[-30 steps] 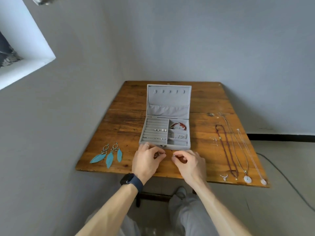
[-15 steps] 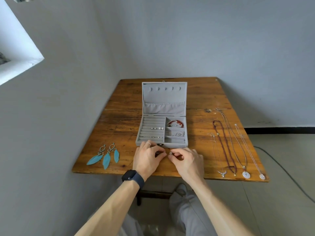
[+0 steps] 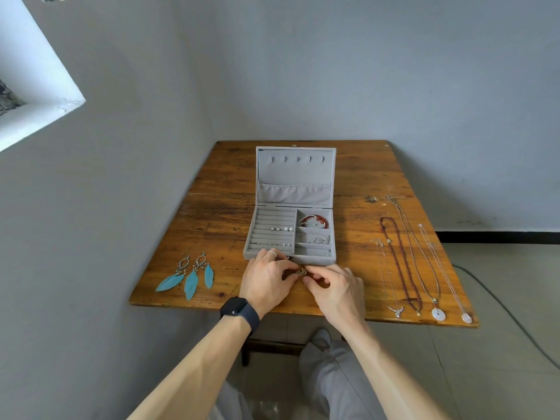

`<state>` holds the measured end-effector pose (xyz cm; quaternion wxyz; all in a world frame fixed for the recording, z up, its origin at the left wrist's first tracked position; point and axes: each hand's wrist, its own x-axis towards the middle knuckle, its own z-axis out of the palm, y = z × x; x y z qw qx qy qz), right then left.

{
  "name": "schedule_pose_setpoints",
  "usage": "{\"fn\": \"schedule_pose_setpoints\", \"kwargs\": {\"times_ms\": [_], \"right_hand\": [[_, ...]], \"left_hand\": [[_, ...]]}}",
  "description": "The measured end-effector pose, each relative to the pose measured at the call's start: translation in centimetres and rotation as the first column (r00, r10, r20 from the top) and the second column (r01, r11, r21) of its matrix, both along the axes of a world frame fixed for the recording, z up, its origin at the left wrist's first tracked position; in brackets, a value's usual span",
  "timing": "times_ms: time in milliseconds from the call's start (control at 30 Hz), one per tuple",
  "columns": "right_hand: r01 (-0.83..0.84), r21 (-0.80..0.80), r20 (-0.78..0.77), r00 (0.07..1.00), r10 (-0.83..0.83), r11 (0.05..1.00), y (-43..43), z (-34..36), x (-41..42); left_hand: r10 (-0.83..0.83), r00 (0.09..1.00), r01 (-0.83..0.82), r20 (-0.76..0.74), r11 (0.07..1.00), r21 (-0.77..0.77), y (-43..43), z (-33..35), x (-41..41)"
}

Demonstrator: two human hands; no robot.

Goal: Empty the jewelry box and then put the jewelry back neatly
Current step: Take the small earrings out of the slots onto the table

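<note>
A grey velvet jewelry box [image 3: 290,259] stands open in the middle of the wooden table [image 3: 218,207]. Its ring rows hold small pearl studs [image 3: 281,229], and a red bead bracelet [image 3: 313,221] lies in the upper right compartment. Just in front of the box my left hand [image 3: 265,283] and my right hand [image 3: 336,287] meet, both pinching a small silver piece of jewelry [image 3: 301,272] between fingertips. What kind of piece it is I cannot tell.
Blue feather earrings [image 3: 189,277] lie on the table's left. Several necklaces [image 3: 406,262] are laid out in lines on the right, pendants near the front edge. Grey walls close in behind and to the left. A cable runs over the floor at right.
My hands have stayed in front of the box, fingertips drawn closer together on the small silver piece. The camera view shifted slightly.
</note>
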<state>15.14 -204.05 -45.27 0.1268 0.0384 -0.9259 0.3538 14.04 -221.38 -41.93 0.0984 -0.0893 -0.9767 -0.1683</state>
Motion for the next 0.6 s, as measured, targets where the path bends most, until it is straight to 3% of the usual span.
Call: {"fn": "schedule_pose_setpoints", "kwargs": {"times_ms": [467, 600], "right_hand": [[0.012, 0.013, -0.059, 0.998, -0.012, 1.0, -0.1, 0.0, 0.5], [-0.025, -0.028, -0.065, 0.998, 0.023, 0.999, 0.1, 0.3, 1.0]], "left_hand": [[0.029, 0.999, -0.029, -0.014, 0.999, -0.03, 0.0, -0.2, 0.6], [0.11, 0.991, -0.104, -0.081, 0.991, 0.081, -1.0, -0.4, 2.2]]}}
